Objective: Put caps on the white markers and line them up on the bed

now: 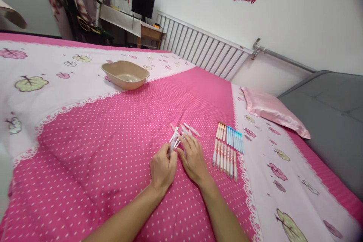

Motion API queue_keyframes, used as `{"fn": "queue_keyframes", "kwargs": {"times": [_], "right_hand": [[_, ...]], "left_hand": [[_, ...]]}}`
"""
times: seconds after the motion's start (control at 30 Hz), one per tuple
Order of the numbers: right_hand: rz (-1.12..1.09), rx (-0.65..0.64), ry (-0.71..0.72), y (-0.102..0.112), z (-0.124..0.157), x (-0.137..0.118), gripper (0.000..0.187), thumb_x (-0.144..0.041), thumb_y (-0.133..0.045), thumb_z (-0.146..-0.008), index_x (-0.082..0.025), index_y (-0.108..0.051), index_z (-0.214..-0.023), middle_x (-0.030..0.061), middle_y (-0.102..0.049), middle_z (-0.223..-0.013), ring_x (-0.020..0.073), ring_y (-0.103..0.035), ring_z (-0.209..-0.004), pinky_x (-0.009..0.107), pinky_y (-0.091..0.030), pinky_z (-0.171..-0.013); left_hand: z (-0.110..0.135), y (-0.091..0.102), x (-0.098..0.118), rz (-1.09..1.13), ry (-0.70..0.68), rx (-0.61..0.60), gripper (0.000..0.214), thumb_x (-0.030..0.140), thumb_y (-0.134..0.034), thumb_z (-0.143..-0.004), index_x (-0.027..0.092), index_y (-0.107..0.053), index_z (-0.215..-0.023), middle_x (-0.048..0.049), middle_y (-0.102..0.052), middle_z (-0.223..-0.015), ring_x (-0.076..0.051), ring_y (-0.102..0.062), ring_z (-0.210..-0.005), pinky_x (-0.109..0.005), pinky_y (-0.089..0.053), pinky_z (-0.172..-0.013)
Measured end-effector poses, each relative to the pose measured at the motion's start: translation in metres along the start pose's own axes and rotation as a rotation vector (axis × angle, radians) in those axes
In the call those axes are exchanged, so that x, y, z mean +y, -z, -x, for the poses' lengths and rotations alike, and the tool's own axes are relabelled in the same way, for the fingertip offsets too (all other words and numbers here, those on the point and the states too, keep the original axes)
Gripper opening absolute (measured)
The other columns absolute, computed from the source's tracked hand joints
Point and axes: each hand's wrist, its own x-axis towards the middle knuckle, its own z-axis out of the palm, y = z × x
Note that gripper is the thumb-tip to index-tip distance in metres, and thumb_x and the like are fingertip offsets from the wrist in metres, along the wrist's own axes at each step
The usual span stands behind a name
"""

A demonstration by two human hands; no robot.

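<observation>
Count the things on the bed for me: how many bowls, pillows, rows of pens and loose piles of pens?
Bowl: 1
Pillow: 1
Pen rows: 2
Loose pen pile: 1
Total: 5

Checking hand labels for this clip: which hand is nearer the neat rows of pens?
Right. The right hand lies just left of the rows of pens, not touching; the left hand is farther off, gripping a loose pen.

Head camera looks forward-down, close over left hand [163, 168] and right hand [194, 159].
</observation>
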Motion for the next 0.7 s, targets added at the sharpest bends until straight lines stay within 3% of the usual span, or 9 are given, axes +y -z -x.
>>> {"fn": "queue_keyframes", "kwargs": {"times": [0.37,0.6,0.7], "right_hand": [[0.066,0.031,0.031,-0.013,-0.013,-0.006,0.032,-0.028,-0.043,-0.090,-0.017,-0.057,-0.117,0.0096,-0.057,-0.117,0.0275,-0.035,-0.123,0.046,-0.026,-0.105],[-0.028,0.203,-0.029,0.003,-0.007,-0.005,0.030,-0.032,-0.041,-0.091,-0.015,-0.056,-0.110,0.0105,-0.058,-0.109,0.0232,-0.045,-0.109,0.042,-0.034,-0.096],[-0.038,0.209,-0.056,0.006,-0.006,-0.004,0.031,-0.032,-0.040,-0.091,-0.017,-0.055,-0.113,0.0105,-0.057,-0.112,0.0225,-0.046,-0.109,0.041,-0.036,-0.095]], "left_hand": [[-0.001,-0.003,-0.002,-0.010,0.023,0.014,0.017,0.029,-0.040,-0.080,0.020,-0.046,-0.067,0.0036,-0.048,-0.055,-0.013,-0.044,-0.051,-0.024,-0.025,-0.054],[-0.001,-0.002,-0.002,0.029,0.012,0.027,0.017,0.026,-0.039,-0.079,0.020,-0.044,-0.065,0.0048,-0.045,-0.052,-0.012,-0.043,-0.049,-0.023,-0.027,-0.052],[-0.002,-0.002,-0.001,0.034,0.009,0.030,0.017,0.027,-0.039,-0.079,0.020,-0.044,-0.064,0.0051,-0.044,-0.052,-0.012,-0.043,-0.049,-0.023,-0.027,-0.052]]}}
